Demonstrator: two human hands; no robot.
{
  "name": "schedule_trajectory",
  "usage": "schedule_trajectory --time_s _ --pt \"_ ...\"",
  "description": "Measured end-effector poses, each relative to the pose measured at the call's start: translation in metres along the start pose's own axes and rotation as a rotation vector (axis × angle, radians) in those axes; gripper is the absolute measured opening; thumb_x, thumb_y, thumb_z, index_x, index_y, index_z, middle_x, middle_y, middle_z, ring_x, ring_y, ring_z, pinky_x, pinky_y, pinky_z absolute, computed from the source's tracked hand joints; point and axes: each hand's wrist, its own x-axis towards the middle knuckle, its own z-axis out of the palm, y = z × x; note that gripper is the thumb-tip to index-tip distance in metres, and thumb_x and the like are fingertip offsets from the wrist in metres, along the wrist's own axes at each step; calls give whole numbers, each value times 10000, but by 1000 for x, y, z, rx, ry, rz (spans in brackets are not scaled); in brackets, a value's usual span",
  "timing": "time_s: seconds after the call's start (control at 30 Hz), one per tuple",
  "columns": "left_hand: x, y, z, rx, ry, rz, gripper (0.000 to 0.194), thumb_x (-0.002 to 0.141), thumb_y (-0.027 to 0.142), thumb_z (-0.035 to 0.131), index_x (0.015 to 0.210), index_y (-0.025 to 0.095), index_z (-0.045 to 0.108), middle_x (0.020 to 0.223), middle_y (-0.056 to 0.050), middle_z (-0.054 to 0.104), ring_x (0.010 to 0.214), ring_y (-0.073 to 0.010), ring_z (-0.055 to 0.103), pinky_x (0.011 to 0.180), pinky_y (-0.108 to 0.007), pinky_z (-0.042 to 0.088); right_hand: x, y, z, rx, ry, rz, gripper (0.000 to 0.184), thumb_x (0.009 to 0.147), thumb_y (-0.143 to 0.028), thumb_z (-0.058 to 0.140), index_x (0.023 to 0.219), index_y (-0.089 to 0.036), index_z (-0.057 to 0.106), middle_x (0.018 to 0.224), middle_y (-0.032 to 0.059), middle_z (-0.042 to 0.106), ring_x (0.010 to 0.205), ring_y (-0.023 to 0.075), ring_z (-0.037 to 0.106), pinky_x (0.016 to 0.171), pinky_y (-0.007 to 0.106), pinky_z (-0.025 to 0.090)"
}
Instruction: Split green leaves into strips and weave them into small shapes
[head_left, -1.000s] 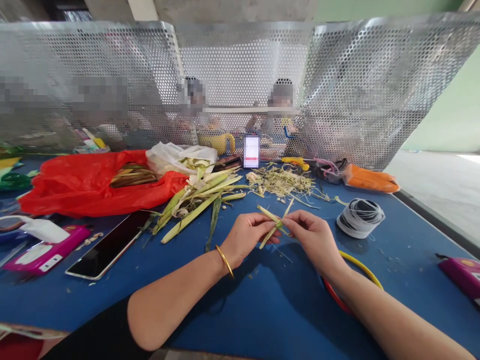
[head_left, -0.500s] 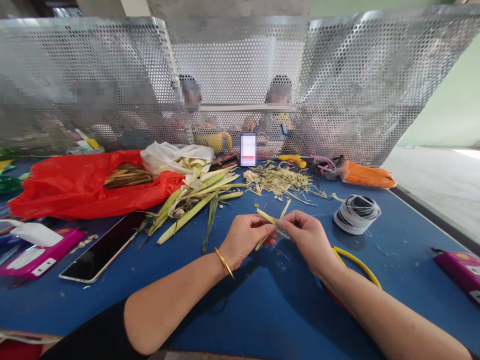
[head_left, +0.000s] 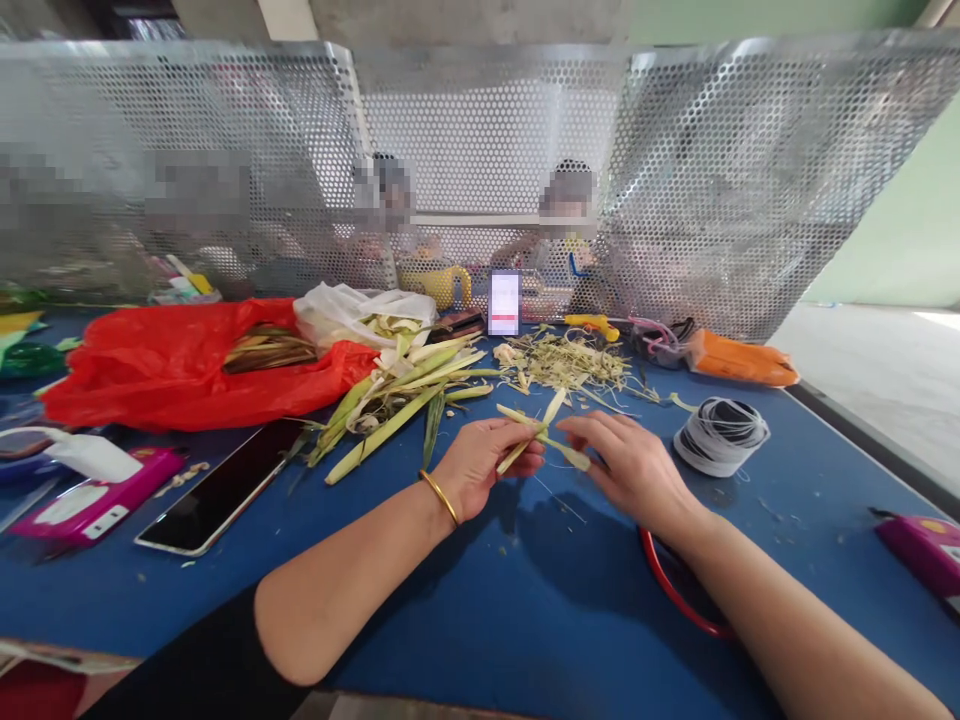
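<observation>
My left hand (head_left: 484, 460), a gold bangle at its wrist, pinches several pale green-yellow husk strips (head_left: 553, 412) where they cross. One strip points up and another sticks out to the right. Just right of them, my right hand (head_left: 634, 465) has its fingers apart around the free end of the right-pointing strip; I see no firm grip. Both hands are above the blue table (head_left: 480, 620). Part of a red curved loop (head_left: 675, 595) shows beneath my right forearm.
Long husks (head_left: 405, 410) lie beside a red plastic bag (head_left: 150, 370). Behind my hands are a pile of shredded scraps (head_left: 574, 360) and an upright phone (head_left: 504, 303). A thread spool (head_left: 721, 437) stands right; a dark phone (head_left: 217, 490) lies left. People sit behind a perforated metal screen (head_left: 487, 130).
My right hand has gone from pinching the strips to spread fingers, slightly to the right. The strips now fan out in a wider cross in my left hand. The view has shifted slightly.
</observation>
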Motion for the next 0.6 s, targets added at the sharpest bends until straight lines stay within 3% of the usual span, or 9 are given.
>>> schedule_trajectory --time_s 0.17,0.3,0.47,0.6 --pt "-3 -4 3 108 -45 -3 146 665 254 729 702 118 689 626 -41 673 518 -116 609 548 -228 500 -1 -6 5 53 36 -117 212 943 -211 445 954 -231 655 890 47 691 794 172 603 745 310 421" --pt "-10 -4 8 265 -133 21 156 657 265 730 709 119 712 597 -40 661 522 -122 611 573 -245 510 1 -12 3 121 110 29 136 905 -241 536 822 -224 643 871 45 681 862 191 621 814 349 394" --pt "-17 0 7 399 -300 38 165 656 284 715 591 134 688 584 -36 650 522 -119 595 586 -255 518 3 -16 4 400 -10 235 129 851 -219 585 722 -218 591 879 19 700 886 189 633 823 334 410" --pt "-17 0 5 410 -333 4 172 646 304 716 608 137 707 591 -40 656 531 -119 592 588 -250 513 3 -16 6 571 -47 324 98 805 -245 619 720 -211 584 814 11 678 785 169 616 736 287 450"
